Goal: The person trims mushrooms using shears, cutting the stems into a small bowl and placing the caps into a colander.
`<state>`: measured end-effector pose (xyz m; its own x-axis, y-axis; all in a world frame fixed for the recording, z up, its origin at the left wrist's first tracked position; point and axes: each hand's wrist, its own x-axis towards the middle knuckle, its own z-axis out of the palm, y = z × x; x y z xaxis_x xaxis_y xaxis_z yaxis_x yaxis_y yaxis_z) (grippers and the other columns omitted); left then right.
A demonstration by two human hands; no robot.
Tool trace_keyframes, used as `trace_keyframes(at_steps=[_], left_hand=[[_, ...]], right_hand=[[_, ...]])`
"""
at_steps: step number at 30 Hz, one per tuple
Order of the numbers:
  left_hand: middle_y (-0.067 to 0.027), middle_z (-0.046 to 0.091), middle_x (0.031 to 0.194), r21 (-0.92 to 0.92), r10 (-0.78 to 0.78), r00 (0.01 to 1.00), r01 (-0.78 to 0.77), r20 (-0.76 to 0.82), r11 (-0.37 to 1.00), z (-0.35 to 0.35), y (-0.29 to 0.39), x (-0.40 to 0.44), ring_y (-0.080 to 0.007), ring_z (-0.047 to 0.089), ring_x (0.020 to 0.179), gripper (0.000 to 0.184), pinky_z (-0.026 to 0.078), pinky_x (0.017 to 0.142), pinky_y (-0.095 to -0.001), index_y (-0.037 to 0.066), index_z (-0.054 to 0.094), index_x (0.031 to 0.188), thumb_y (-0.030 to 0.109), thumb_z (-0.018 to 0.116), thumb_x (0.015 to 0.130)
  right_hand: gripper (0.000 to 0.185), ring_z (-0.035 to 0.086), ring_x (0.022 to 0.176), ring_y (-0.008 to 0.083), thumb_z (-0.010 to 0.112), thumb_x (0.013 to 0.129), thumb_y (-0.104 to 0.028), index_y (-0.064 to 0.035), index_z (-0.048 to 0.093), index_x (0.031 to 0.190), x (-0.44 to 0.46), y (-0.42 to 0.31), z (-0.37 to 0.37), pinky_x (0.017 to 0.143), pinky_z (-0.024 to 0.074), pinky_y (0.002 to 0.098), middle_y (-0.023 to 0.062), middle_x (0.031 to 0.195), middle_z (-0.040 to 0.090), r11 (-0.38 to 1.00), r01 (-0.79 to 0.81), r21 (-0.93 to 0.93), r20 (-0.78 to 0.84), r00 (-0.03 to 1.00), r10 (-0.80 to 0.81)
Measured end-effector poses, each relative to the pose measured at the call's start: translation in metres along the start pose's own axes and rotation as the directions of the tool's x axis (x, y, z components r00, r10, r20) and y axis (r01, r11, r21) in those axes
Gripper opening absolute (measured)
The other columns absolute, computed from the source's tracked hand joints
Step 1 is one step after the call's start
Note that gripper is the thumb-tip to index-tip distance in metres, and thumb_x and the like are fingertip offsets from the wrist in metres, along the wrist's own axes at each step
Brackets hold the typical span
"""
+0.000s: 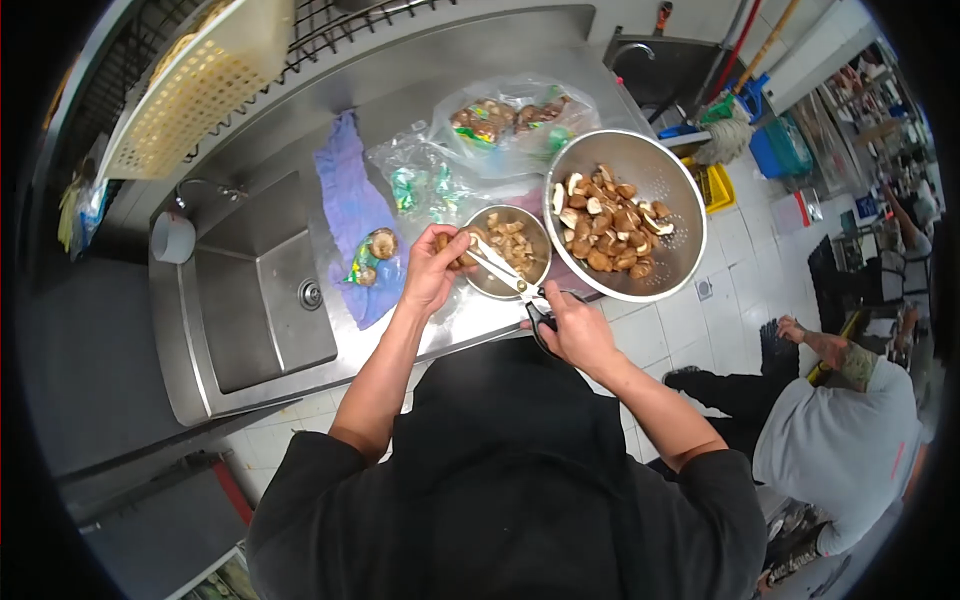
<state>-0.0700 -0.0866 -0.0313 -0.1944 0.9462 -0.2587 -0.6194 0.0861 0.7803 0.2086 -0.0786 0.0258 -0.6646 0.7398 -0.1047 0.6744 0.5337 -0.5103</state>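
Observation:
My left hand (pixel 432 268) pinches a brown mushroom (pixel 459 252) over the left side of a small metal bowl (pixel 543 262). Cut pale pieces lie in that bowl. In my right hand (pixel 577 328) is a pair of scissors (pixel 508 279) with black handles, its blades reaching to the mushroom. To the right, a large metal colander (pixel 680 250) holds many brown mushrooms (pixel 612 225), some showing white cut faces. Left of my left hand, whole mushrooms (pixel 381 243) sit with a green and yellow wrapper on a purple cloth (pixel 348 190).
Behind the bowl lie a clear bag (pixel 575 100) of packed mushrooms and crumpled plastic wrap (pixel 420 190). A steel sink (pixel 235 330) is at left, below a perforated cream basket (pixel 200 100). On the right, a person in a grey shirt (pixel 840 440) stands on the tiled floor near a yellow crate (pixel 716 187).

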Motion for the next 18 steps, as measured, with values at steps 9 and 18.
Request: trace_keyframes(at_steps=[9, 18], left_hand=[[-0.0084, 0.066, 0.103, 0.225, -0.142, 0.96, 0.198, -0.243, 0.954, 0.02, -0.01, 0.008, -0.0182, 0.069, 0.09, 0.027, 0.065, 0.071, -0.0354, 0.006, 0.06, 0.107, 0.01, 0.08, 0.09], [-0.011, 0.068, 0.115, 0.068, -0.166, 0.976, 0.158, 0.142, 0.985, 0.09, -0.001, 0.019, -0.0236, 0.072, 0.101, 0.03, 0.064, 0.084, -0.0416, 0.008, 0.056, 0.118, 0.002, 0.072, 0.093]], right_hand=[[0.043, 0.066, 0.078, 0.015, 0.077, 0.092, -0.014, 0.0033, 0.058, 0.126, -0.019, 0.031, 0.046, 0.073, 0.0533, 0.0301, 0.0016, 0.085, 0.067, 0.671, -0.362, 0.647, 0.274, 0.932, 0.239], [0.059, 0.062, 0.107, 0.0171, 0.078, 0.093, -0.032, 0.0021, 0.055, 0.136, -0.027, 0.041, -0.004, 0.094, 0.0506, 0.0354, 0.01, 0.116, 0.068, 0.591, -0.249, 0.767, 0.175, 0.968, 0.181]])
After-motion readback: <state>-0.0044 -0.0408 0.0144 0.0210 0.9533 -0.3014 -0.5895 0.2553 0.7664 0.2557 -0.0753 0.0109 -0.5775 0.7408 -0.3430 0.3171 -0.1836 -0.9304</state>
